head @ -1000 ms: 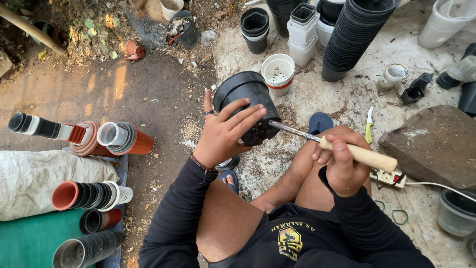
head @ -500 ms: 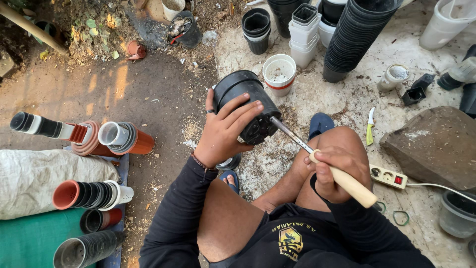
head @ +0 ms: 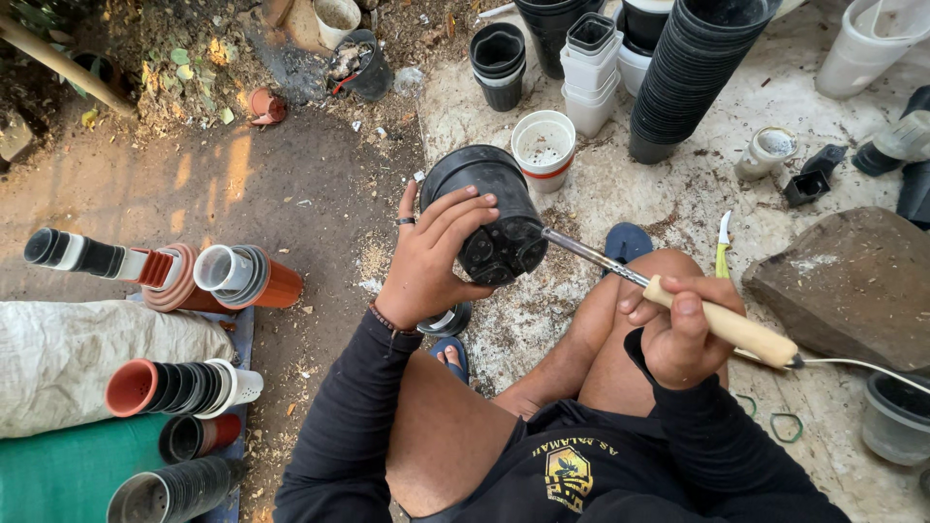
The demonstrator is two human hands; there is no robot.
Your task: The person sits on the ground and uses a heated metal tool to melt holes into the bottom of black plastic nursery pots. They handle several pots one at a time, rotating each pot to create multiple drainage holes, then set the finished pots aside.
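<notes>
My left hand [head: 432, 254] grips a black plastic pot [head: 487, 210] held on its side, its base turned toward me. My right hand [head: 680, 329] holds a soldering iron [head: 717, 323] by its pale wooden handle. The iron's metal tip touches the pot's base near its lower right edge. A cord runs from the handle off to the right. Both hands are above my bent knees, and I wear dark long sleeves.
Tall stacks of black pots [head: 690, 73] and white pots [head: 590, 68] stand at the back, with a white cup [head: 542, 145] just behind the held pot. Rows of nested pots [head: 179, 387] lie at the left beside a white sack [head: 68, 353]. A flat stone [head: 852, 281] lies at the right.
The right hand has dropped lower and tilted the iron steeper, then levelled it, keeping the tip against the pot's base. The left hand has turned the pot slightly.
</notes>
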